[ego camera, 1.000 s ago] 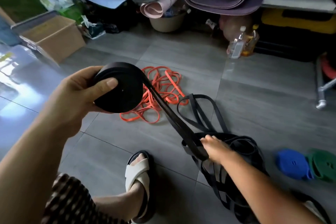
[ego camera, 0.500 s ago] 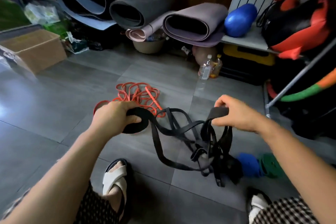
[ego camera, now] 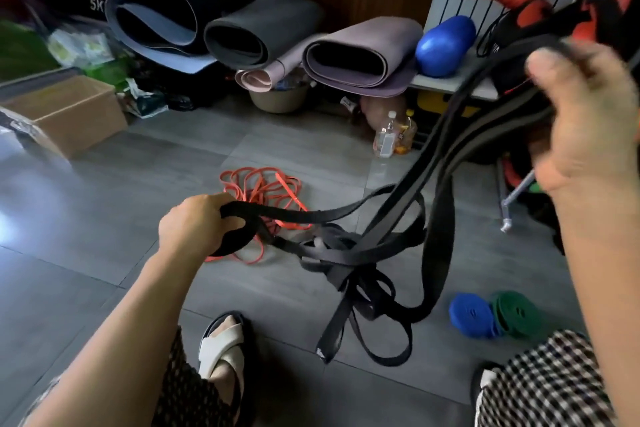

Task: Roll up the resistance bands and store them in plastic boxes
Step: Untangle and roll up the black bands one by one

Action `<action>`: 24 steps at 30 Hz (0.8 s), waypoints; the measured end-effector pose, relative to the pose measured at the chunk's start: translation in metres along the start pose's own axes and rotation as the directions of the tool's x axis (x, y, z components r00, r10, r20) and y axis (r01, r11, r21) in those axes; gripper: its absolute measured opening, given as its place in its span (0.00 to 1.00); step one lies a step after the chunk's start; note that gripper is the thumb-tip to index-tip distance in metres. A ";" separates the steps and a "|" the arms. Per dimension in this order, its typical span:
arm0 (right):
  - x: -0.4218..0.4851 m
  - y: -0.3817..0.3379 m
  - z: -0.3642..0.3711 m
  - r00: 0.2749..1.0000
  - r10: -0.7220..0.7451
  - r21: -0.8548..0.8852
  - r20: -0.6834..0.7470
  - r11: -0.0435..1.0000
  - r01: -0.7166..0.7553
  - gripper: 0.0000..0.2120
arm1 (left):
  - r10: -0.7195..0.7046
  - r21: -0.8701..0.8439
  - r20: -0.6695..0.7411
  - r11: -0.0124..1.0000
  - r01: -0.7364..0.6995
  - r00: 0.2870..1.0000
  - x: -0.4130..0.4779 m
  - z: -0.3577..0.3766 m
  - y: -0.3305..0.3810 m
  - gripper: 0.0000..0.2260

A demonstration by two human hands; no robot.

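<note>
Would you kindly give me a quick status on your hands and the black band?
Left hand grips the black roll. Right hand holds loose black lengths raised. Tangle hangs between them, unrolled.

I'm in fitness-gear storage corner. Rolled exercise mats point(ego camera: 263, 35) piled at wall, blue ball point(ego camera: 445, 45) on shelf point(ego camera: 434, 82), coiled blue band point(ego camera: 471, 314) on grey tile floor point(ego camera: 104, 201), cardboard box point(ego camera: 79, 114).

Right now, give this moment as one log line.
left hand: grips black roll | right hand: holds loose black band up | orange bands: loose on floor
</note>
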State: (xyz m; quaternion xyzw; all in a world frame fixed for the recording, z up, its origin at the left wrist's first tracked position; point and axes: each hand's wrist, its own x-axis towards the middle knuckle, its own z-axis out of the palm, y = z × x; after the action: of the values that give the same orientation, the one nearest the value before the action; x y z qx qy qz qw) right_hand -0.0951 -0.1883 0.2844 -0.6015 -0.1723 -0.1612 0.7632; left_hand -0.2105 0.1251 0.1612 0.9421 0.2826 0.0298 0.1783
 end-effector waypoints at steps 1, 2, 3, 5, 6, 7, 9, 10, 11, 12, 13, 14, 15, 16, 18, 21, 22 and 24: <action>-0.001 0.008 -0.002 1.000 0.017 -0.119 0.009 0.993 -0.016 0.15 | -0.020 -0.098 0.007 0.995 0.021 1.000 0.002 -0.002 -0.005 0.11; -0.004 0.018 -0.002 0.996 0.056 -0.236 0.063 0.971 -0.040 0.15 | -0.040 -0.221 0.007 0.974 0.040 0.999 0.003 -0.005 -0.008 0.13; -0.008 0.029 0.001 0.984 0.103 -0.331 0.147 0.942 -0.049 0.14 | -0.051 -0.337 -0.001 0.940 0.048 0.999 0.005 -0.007 -0.009 0.15; -0.018 0.045 0.009 0.953 0.146 -0.395 0.265 0.918 -0.031 0.10 | -0.047 -0.475 -0.023 0.880 0.030 0.999 0.007 -0.010 -0.008 0.17; -0.023 0.049 0.013 0.956 0.123 -0.370 0.267 0.929 -0.016 0.10 | -0.042 -0.513 -0.032 0.858 0.020 0.999 0.007 -0.011 -0.006 0.16; -0.025 0.054 0.015 0.968 0.090 -0.334 0.236 0.943 -0.006 0.09 | -0.036 -0.538 -0.044 0.843 0.007 0.998 0.008 -0.012 -0.005 0.16; -0.029 0.069 0.014 0.981 0.084 -0.431 0.175 0.902 0.000 0.09 | -0.022 -0.541 -0.056 0.841 -0.012 0.998 0.009 -0.014 -0.004 0.15; -0.032 0.080 0.011 0.968 0.164 -0.585 0.189 0.810 -0.023 0.11 | -0.013 -0.537 -0.053 0.844 -0.018 0.998 0.009 -0.014 -0.004 0.14; -0.037 0.092 0.006 0.930 0.310 -0.750 0.197 0.658 -0.061 0.13 | -0.005 -0.539 -0.048 0.842 -0.022 0.999 0.009 -0.014 -0.005 0.13; -0.043 0.102 0.003 0.888 0.418 -0.839 0.189 0.539 -0.076 0.13 | -0.001 -0.543 -0.039 0.840 -0.020 0.999 0.008 -0.012 -0.005 0.13; -0.045 0.104 0.003 0.878 0.434 -0.854 0.200 0.517 -0.062 0.12 | -0.003 -0.541 -0.031 0.841 -0.014 1.000 0.009 -0.010 -0.005 0.14; -0.043 0.100 0.007 0.896 0.379 -0.795 0.232 0.605 -0.050 0.10 | -0.002 -0.525 -0.025 0.851 -0.011 1.000 0.010 -0.008 -0.004 0.16; -0.039 0.089 0.013 0.932 0.273 -0.648 0.238 0.759 -0.057 0.09 | 0.008 -0.492 -0.023 0.870 -0.019 1.000 0.011 -0.007 -0.003 0.17; -0.032 0.077 0.018 0.971 0.147 -0.477 0.190 0.878 -0.039 0.07 | 0.028 -0.443 -0.019 0.896 -0.034 0.999 0.011 -0.006 -0.002 0.16; -0.017 0.062 0.015 0.998 -0.004 -0.275 0.063 0.961 0.022 0.06 | 0.069 -0.400 0.000 0.914 -0.063 0.998 0.008 -0.003 0.003 0.13; -0.015 0.095 -0.015 0.989 0.148 -0.473 -0.001 0.871 -0.131 0.08 | 0.113 -0.567 0.006 0.819 -0.090 0.994 0.000 -0.002 0.014 0.07; -0.017 0.112 -0.024 0.974 0.224 -0.573 -0.026 0.795 -0.198 0.14 | 0.124 -0.628 -0.003 0.772 -0.098 0.992 -0.002 -0.002 0.018 0.06; -0.023 0.143 -0.042 0.938 0.337 -0.750 -0.085 0.598 -0.283 0.23 | 0.120 -0.710 -0.032 0.696 -0.107 0.992 -0.002 -0.005 0.021 0.06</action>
State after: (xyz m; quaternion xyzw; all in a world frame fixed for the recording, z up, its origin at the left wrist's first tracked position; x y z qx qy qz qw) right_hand -0.0479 -0.1966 0.1412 -0.8879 -0.0077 -0.0632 0.4556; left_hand -0.2021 0.1096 0.1734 0.8164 0.1892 0.1392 0.5275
